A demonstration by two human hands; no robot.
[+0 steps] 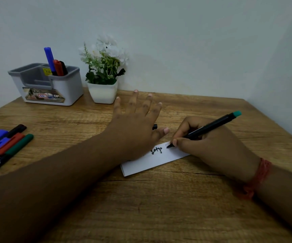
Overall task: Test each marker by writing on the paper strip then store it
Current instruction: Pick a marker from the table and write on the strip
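On the wooden table [159, 207], near the middle, lies the white paper strip [147, 163] with some dark writing on it. The right hand [210, 148] pinches a black marker [210, 128] with a teal end, its tip touching the strip. The left hand [134, 127] lies flat on the strip's left part, fingers spread. At the left edge lies a group of markers [3, 146]. Near the far left corner stands a grey organizer [54, 86] holding three markers, and beside it a small flower pot [103, 92].
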